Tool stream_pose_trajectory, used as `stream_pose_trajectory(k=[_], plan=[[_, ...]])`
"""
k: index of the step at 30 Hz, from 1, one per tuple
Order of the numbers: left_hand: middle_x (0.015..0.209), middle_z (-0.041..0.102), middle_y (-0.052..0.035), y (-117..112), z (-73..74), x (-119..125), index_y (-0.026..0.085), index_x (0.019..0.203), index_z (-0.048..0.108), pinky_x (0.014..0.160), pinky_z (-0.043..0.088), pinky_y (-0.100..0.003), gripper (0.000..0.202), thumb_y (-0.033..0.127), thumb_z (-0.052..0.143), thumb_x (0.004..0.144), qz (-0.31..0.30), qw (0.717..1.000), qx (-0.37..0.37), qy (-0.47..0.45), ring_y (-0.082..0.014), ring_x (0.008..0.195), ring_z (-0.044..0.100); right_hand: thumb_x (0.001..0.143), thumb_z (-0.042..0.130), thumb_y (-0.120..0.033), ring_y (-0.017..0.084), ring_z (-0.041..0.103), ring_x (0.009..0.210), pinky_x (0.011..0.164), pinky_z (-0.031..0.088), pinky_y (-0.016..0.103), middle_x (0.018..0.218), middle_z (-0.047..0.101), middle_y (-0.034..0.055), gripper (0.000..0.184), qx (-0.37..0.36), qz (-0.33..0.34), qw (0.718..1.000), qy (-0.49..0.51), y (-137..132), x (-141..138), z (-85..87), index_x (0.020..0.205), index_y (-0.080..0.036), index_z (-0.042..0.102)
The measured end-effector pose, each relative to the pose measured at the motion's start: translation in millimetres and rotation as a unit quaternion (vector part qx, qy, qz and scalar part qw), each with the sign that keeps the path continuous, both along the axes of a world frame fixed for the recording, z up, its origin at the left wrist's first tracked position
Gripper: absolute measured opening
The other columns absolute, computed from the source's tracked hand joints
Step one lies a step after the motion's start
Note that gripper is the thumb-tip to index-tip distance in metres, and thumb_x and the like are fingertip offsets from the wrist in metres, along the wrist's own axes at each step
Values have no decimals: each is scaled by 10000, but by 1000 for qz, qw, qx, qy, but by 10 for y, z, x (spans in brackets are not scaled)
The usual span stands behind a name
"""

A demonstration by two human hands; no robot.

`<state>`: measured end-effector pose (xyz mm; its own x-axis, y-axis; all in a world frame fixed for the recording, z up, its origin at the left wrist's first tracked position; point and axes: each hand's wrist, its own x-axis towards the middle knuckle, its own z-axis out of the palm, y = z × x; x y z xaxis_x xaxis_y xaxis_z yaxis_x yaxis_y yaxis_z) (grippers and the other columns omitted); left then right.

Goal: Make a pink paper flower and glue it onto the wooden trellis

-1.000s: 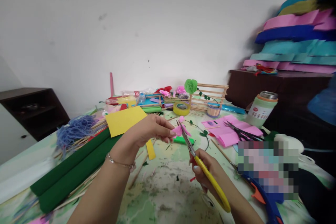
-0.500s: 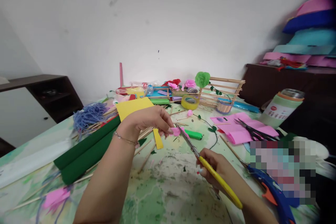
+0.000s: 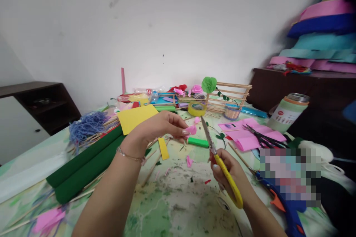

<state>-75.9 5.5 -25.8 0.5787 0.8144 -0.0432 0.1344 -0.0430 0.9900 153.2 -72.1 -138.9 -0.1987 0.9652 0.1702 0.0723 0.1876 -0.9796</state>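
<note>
- The left hand [image 3: 162, 125], at the frame's centre, pinches a small pink paper piece [image 3: 191, 130] between thumb and fingertips, above the table.
- The right hand [image 3: 226, 166], lower right of centre, has its fingers closed through the yellow handles of the scissors [image 3: 226, 176]. The blades are shut and point up, just right of the pink piece without touching it.
- A pink scrap [image 3: 189, 161] lies on the table [image 3: 172, 207] below the pinch.
- A green marker [image 3: 198, 142] and a yellow strip [image 3: 163, 148] lie nearby.
- Green crepe rolls [image 3: 83, 166] lie at the left.
- A blue glue gun [image 3: 279, 198] lies at the lower right.
</note>
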Motion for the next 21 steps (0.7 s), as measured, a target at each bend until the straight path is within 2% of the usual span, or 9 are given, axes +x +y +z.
stream_pose_trajectory(k=[4, 6, 9, 11, 13, 15, 16, 18, 21], plan=[[696, 727, -1, -100, -58, 300, 167, 787, 719, 674, 544, -220, 226, 306, 830, 648, 95, 987, 17, -128, -98, 628, 674, 824, 521, -675, 88, 326, 503, 419, 339, 223, 714, 400, -43, 469, 77, -18, 995, 58, 22, -25, -120, 936, -224, 453], [707, 728, -11, -173, -83, 431, 157, 806, 714, 664, 555, -241, 244, 322, 821, 661, 110, 984, 44, -131, -119, 633, 682, 849, 529, -626, 108, 373, 565, 472, 378, 233, 750, 430, -23, 413, 100, -28, 992, 71, 23, -58, -118, 938, -227, 469], [736, 737, -38, -285, -135, 565, 156, 804, 716, 661, 562, -273, 139, 285, 744, 760, 120, 960, 248, -55, -155, 673, 692, 832, 645, -488, 118, 428, 627, 532, 398, 234, 753, 471, -19, 309, 116, -69, 982, 131, 6, -107, -48, 895, -236, 477], [795, 750, -52, -330, -190, 614, 169, 843, 717, 706, 555, -287, 77, 211, 653, 839, 121, 864, 489, 13, -167, 747, 700, 794, 705, -433, 125, 472, 650, 567, 426, 249, 763, 503, -15, 307, 122, -101, 968, 193, -3, -114, 5, 895, -239, 490], [846, 754, -66, -341, -254, 643, 161, 906, 700, 721, 545, -297, 127, 130, 581, 874, 101, 709, 694, 74, -172, 770, 700, 764, 728, -445, 131, 497, 642, 578, 450, 270, 767, 518, -12, 330, 126, -110, 954, 250, -3, -90, 46, 898, -239, 508], [874, 752, -91, -331, -316, 662, 133, 958, 668, 697, 545, -307, 151, 95, 540, 886, 67, 578, 806, 108, -185, 763, 703, 749, 722, -491, 135, 495, 602, 548, 449, 283, 729, 516, -16, 352, 126, -97, 945, 287, 3, -48, 72, 875, -238, 513], [889, 750, -106, -325, -343, 668, 122, 980, 654, 692, 548, -312, 158, 96, 524, 895, 52, 537, 835, 114, -194, 770, 707, 742, 715, -513, 138, 490, 583, 534, 445, 287, 703, 512, -20, 364, 126, -95, 941, 298, 7, -26, 79, 867, -239, 511], [933, 745, -135, -322, -387, 677, 110, 1014, 638, 711, 557, -327, 184, 108, 483, 914, 34, 493, 862, 113, -215, 828, 713, 750, 678, -552, 150, 492, 575, 535, 444, 303, 684, 508, -19, 375, 130, -110, 940, 294, 15, 6, 79, 868, -240, 506], [952, 747, -131, -341, -426, 682, 120, 1001, 647, 720, 565, -320, 209, 121, 453, 925, 35, 464, 877, 119, -214, 864, 714, 778, 633, -558, 168, 515, 659, 609, 460, 326, 769, 513, 6, 368, 133, -151, 945, 259, 20, 20, 55, 909, -239, 505]])
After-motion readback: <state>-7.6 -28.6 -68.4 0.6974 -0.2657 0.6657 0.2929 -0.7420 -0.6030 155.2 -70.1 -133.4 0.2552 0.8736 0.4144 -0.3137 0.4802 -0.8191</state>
